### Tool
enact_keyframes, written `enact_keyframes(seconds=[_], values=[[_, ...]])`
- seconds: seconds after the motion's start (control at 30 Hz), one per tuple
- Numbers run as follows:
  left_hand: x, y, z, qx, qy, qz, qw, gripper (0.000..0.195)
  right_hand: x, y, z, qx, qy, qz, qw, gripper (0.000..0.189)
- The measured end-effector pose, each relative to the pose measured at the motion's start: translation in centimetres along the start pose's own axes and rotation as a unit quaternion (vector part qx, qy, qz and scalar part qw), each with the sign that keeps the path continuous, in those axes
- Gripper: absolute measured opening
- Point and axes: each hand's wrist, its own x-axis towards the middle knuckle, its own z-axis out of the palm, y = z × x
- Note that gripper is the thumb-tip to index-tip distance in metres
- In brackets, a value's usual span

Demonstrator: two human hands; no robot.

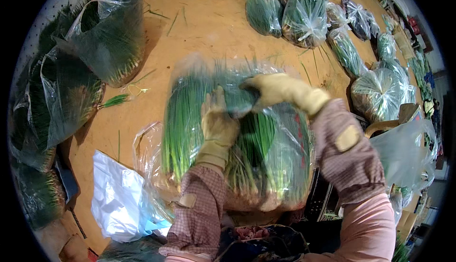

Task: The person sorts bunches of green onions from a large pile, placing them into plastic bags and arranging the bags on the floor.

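Observation:
A wide clear plastic bag of green chives or scallions [185, 119] lies before me, root ends towards my body and leaf tips pointing away. My left hand [220, 119], in a pale yellow glove, rests flat on the left-middle of the bunches with its fingers extended. My right hand [263, 87], gloved alike, is bent over the upper middle of the bag at the leaf end. It is blurred, and whether its fingers grip the film or a dark green bundle beneath them cannot be told.
Open bags of greens [110, 44] stand along the left. Tied bags of greens [306, 16] lie at the back right, more bags [377, 91] at the right. White plastic film [117, 198] lies at the front left. Loose leaves [114, 100] are scattered on the tan tabletop [203, 30].

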Motion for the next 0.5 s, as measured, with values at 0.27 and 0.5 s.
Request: enact_keyframes(seconds=[0.27, 0.5], values=[[-1.6, 0.7, -2.4, -0.172, -0.075, 0.089, 0.978, 0.077, 2.8, -0.2, 3.1, -0.088, 0.032, 0.016, 0.996, 0.059], [-1.7, 2.5, -1.7, -0.119, -0.182, 0.022, 0.976, 0.068, 5.3, 2.2, 7.0, -0.224, 0.123, 0.019, 0.967, 0.072]])
